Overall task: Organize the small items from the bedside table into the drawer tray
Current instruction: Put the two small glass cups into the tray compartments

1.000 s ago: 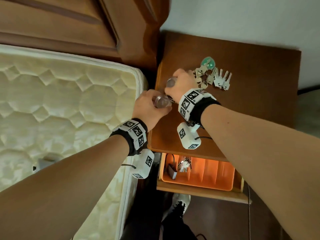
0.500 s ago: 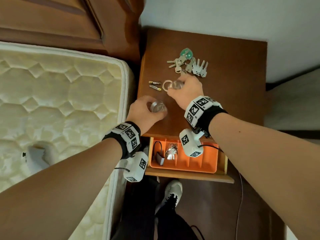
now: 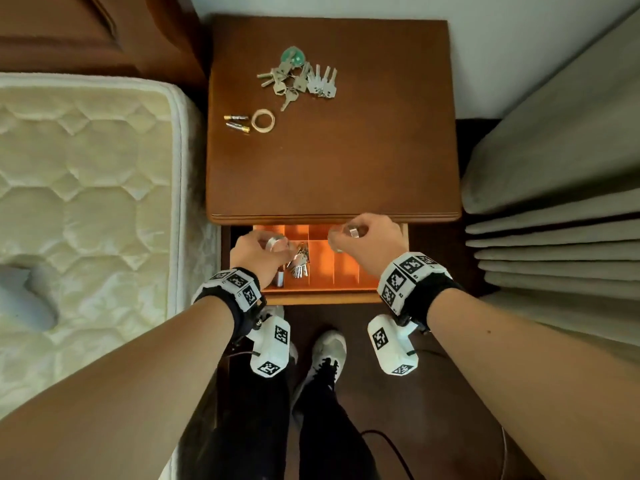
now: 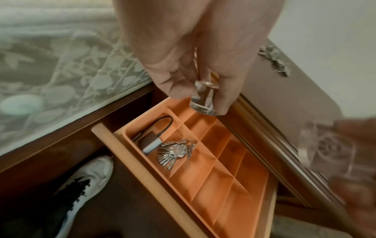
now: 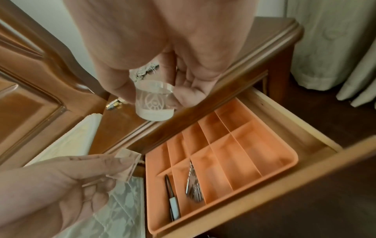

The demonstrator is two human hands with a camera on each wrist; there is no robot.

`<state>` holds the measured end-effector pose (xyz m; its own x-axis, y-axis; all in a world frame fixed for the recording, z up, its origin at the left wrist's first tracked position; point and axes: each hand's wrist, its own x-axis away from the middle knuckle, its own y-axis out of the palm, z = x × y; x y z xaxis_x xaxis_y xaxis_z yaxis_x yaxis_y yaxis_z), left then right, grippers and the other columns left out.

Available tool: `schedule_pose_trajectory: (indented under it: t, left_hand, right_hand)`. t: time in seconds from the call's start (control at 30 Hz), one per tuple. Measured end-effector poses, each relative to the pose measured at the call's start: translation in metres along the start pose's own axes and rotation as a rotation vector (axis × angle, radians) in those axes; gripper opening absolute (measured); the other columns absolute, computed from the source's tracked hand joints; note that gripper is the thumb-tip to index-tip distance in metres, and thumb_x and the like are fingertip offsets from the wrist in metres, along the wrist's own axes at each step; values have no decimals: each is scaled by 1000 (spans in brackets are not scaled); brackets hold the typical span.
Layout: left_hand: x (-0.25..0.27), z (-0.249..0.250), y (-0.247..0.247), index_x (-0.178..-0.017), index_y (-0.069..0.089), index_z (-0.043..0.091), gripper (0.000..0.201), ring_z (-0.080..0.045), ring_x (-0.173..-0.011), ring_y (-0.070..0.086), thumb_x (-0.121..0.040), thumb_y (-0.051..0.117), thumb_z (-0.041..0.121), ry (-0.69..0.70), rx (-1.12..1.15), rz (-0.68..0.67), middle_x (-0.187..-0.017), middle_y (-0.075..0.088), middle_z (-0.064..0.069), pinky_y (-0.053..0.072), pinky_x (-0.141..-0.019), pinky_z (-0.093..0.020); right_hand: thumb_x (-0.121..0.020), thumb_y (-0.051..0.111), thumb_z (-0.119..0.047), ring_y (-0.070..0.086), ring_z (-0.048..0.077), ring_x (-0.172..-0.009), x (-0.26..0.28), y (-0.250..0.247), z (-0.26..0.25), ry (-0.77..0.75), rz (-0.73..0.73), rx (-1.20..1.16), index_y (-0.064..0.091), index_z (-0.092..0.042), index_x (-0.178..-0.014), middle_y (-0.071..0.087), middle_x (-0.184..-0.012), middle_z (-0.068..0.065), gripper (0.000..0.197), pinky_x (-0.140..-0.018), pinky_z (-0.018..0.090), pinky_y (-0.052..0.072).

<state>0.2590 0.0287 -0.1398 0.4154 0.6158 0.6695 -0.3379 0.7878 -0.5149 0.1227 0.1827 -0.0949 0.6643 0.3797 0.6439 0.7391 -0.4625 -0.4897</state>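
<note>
Nearest to us, at the drawer's front edge, our left hand (image 3: 258, 252) pinches a small clear cylinder (image 4: 203, 99) between thumb and fingertips, holding it above the left end of the orange tray (image 3: 322, 268); our right hand (image 3: 369, 244) grips a second clear cylinder (image 5: 155, 100), this one etched with a pale pattern, fingers curled round its sides, above the tray's right half; neither piece touches the tray.

Inside the tray, the leftmost compartment holds a small dark adapter with a looped cable (image 4: 150, 141); the compartment just right of it holds a bunch of silver keys (image 4: 175, 153); the other compartments show bare orange dividers; the tray sits in the open wooden drawer (image 5: 317, 141), pulled out from under the bedside table (image 3: 346, 174).

Farther from the tray, on the tabletop toward its left side, two small batteries (image 3: 237, 122) lie side by side, with a pale ring (image 3: 263, 121) just to their right; beyond those, near the table's back edge, lies a larger bunch of keys with a green tag (image 3: 298, 77).

Left of the tray runs the quilted mattress (image 3: 86, 202); right of it hang curtain folds (image 3: 554, 202); below it stand our white shoes (image 3: 325, 355).
</note>
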Motion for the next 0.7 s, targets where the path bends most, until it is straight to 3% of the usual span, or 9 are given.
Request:
schedule_pose_trajectory:
  t: [0.1,0.2,0.27,0.33,0.43,0.5,0.53,0.6,0.7]
  left_hand:
    - [-17,-20,2,-108,70,22,38,-14,-93,62,-73,83,27,-61,-10,74,-111,69,2,45,-74,-25]
    - [-41,-38,5,-96,69,28,31,-21,-94,69,-69,84,29,-111,-13,105,-103,72,1,56,-82,-33]
    - [-55,-45,9,-88,67,29,29,-23,-91,71,-65,85,32,-108,25,111,-97,74,1,59,-87,-40]
    - [-67,-51,15,-91,64,25,32,-22,-92,71,-68,84,32,-91,61,134,-98,74,2,56,-90,-36]
    - [-74,-54,23,-110,65,21,42,-17,-100,65,-73,83,30,-37,61,162,-108,69,2,46,-85,-24]
    - [-82,-55,27,-115,68,22,48,-20,-103,65,-71,84,35,-10,25,193,-115,67,-1,47,-83,-26]
    - [-85,-58,29,-109,70,22,44,-20,-100,66,-70,84,37,-6,15,196,-112,68,-2,49,-83,-28]
    - [-94,-56,32,-84,70,24,28,-19,-90,67,-68,84,42,26,38,196,-92,71,4,54,-85,-33]
    - [-104,-59,34,-72,69,21,42,-29,-97,64,-59,75,60,90,-3,215,-83,72,6,49,-95,-45]
  right_hand:
    - [-80,73,-45,63,3,-64,-8,25,24,38,-12,-31,68,-24,-102,69,-90,-7,31,-48,16,48]
    - [-81,74,-41,57,-1,-72,-26,56,40,66,16,-80,63,-23,-111,64,-99,-8,37,-52,14,40]
    - [-78,76,-39,63,6,-82,-39,78,45,113,13,-135,64,-21,-115,66,-107,-5,43,-61,19,49]
    - [-76,79,-36,66,12,-87,-53,97,50,170,22,-193,64,-20,-117,68,-110,-2,46,-68,26,56]
    - [-76,80,-31,62,-3,-68,-69,116,50,195,63,-256,66,-17,-119,71,-100,-2,48,-53,15,46]
    - [-78,80,-33,60,-12,-50,-77,123,49,193,90,-284,67,-17,-117,68,-77,-12,45,-46,7,40]
    - [-77,80,-37,58,-15,-46,-80,127,49,195,102,-303,68,-19,-116,65,-70,-15,45,-45,6,40]
    - [-70,84,-45,64,-9,-57,-91,134,46,195,139,-351,71,-19,-109,70,-77,-12,48,-53,9,45]
    - [-62,88,-45,72,9,-78,-99,139,39,197,173,-401,76,-17,-102,77,-93,-4,50,-67,18,54]
